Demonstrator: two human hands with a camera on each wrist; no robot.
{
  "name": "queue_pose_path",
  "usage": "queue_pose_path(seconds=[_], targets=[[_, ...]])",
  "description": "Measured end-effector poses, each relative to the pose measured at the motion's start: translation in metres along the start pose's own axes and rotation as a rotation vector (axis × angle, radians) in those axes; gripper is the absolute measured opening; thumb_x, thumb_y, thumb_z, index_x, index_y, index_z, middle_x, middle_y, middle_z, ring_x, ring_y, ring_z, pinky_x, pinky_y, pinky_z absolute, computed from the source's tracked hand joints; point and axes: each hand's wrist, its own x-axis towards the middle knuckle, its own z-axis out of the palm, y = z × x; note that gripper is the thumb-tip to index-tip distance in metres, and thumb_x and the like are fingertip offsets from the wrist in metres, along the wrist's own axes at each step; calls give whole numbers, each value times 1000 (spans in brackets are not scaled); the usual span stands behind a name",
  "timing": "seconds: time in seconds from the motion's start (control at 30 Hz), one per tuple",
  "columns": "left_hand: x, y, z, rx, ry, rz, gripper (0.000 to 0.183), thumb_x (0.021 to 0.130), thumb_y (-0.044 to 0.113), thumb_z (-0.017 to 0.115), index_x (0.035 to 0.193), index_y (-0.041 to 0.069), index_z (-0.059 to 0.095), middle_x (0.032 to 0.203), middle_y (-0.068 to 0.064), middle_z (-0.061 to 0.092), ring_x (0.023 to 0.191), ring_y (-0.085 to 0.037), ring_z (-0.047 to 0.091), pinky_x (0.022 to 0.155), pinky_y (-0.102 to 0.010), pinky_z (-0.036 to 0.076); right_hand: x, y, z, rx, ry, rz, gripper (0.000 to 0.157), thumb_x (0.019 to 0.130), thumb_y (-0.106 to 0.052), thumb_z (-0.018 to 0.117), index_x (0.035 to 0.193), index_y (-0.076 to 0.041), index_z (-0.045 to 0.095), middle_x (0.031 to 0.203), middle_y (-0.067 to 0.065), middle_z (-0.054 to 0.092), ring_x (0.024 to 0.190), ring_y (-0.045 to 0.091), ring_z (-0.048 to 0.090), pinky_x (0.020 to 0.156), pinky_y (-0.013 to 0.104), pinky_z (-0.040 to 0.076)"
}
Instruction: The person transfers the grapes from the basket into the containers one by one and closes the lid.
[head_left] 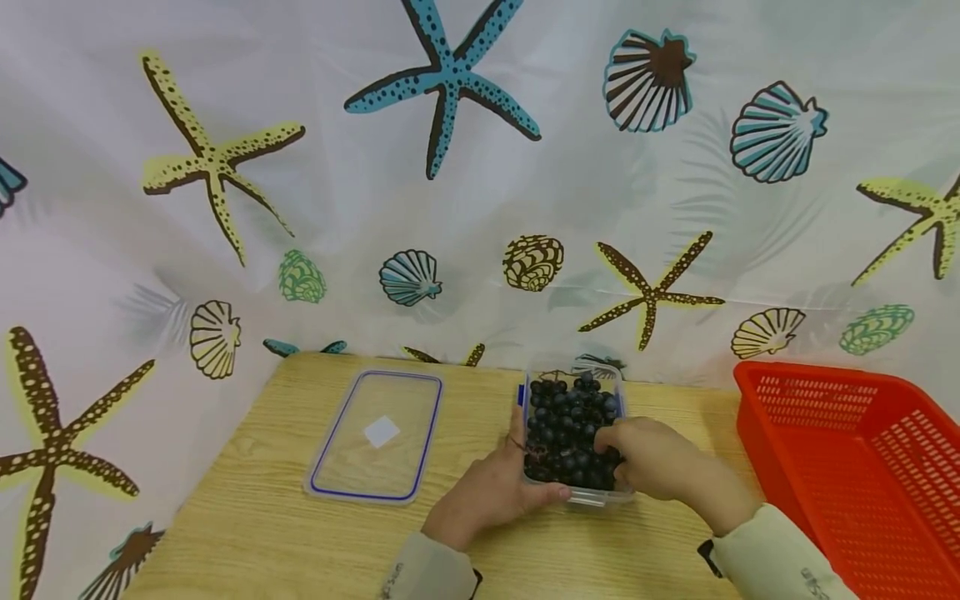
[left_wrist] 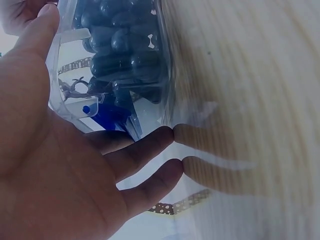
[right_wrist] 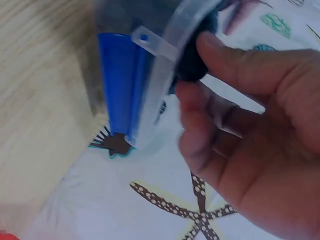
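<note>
A clear plastic food container (head_left: pixel 592 498) filled with dark grapes (head_left: pixel 566 417) stands on the table. My left hand (head_left: pixel 491 492) steadies its near left corner, thumb along the near side and fingers along the left side. In the left wrist view those fingers look nearly straight, two fingertips touching the tabletop. At the container's right rim my right hand (head_left: pixel 660 462) reaches in among the grapes. The right wrist view shows its thumb and index finger pinching a dark grape (right_wrist: pixel 192 62) beside the rim. Blue clips (right_wrist: pixel 117 82) hang from the container's sides.
Left of the container, a clear lid (head_left: pixel 352 458) with a blue seal and a white label lies flat on the wooden table (head_left: pixel 247 517). A red plastic basket (head_left: pixel 780 467) stands at the right. Behind the table hangs a cloth (head_left: pixel 480 208) printed with starfish and shells.
</note>
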Motion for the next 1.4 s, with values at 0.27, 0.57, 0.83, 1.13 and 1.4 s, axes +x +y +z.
queue_pose_path(seconds=[0.27, 0.57, 0.83, 1.13, 1.4], targets=[[-2, -2, -4, -18, 8, 6, 128, 83, 73, 66, 158, 21, -24, 162, -24, 22, 97, -37, 69, 89, -53, 51, 5, 6, 15, -233, 176, -197, 21, 75, 2, 82, 84, -13, 71, 81, 0, 62, 72, 22, 61, 62, 39, 54], [-2, -4, -3, -30, 21, -15, 130, 82, 72, 68, 158, 22, -24, 160, -26, 24, 111, -44, 63, 89, -54, 51, 15, 9, 21, -150, 148, -162, 51, 76, -16, 90, 60, -18, 41, 62, -9, 25, 58, 9, 26, 52, 26, 24], [-1, -6, -3, -18, 25, 4, 127, 84, 71, 66, 159, 19, -21, 162, -24, 22, 113, -44, 62, 94, -57, 48, 14, 14, 35, -163, 223, -207, 49, 83, -23, 84, 57, -22, 43, 52, -13, 25, 48, 2, 24, 48, 23, 29], [2, -11, 2, 9, 22, 36, 122, 87, 73, 61, 161, 12, -14, 161, -22, 25, 121, -42, 58, 99, -53, 47, 11, 11, 19, 26, 94, -190, 51, 93, -22, 75, 53, -21, 43, 51, -15, 29, 45, 1, 27, 47, 21, 28], [1, -4, -1, 28, -4, 47, 120, 88, 72, 59, 160, 12, -17, 162, -22, 24, 117, -39, 62, 96, -51, 49, 18, -19, 5, 145, 246, -134, 18, 99, -14, 68, 82, -10, 73, 67, -8, 61, 54, 1, 48, 54, 24, 43]])
